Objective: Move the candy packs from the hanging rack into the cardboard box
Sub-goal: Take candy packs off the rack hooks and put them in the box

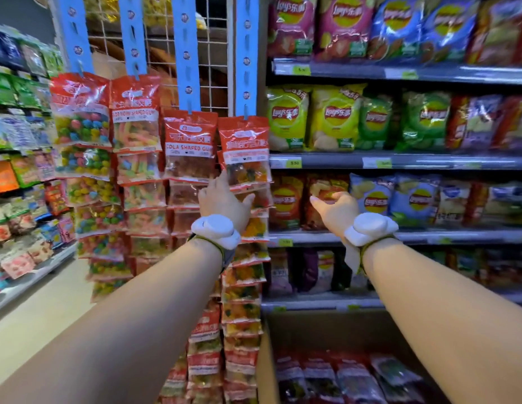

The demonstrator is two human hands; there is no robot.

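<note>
Red-topped candy packs hang in columns from blue strips [186, 51] on a wire rack. The rightmost column starts with a gummy pack [244, 150]; a cola gummy pack [189, 144] hangs to its left. My left hand [223, 199] reaches up to the bottom edge of the rightmost top pack, fingers spread and touching it, holding nothing. My right hand [334, 209] hovers to the right in front of the chip shelves, fingers loosely curled and empty. The cardboard box [264, 365] stands at the bottom right with several candy packs [341, 374] lying inside.
Shelves of chip bags [335, 121] fill the right side. More snack shelves [17, 170] run along the left. A strip of light floor [43, 316] lies between the left shelves and the rack.
</note>
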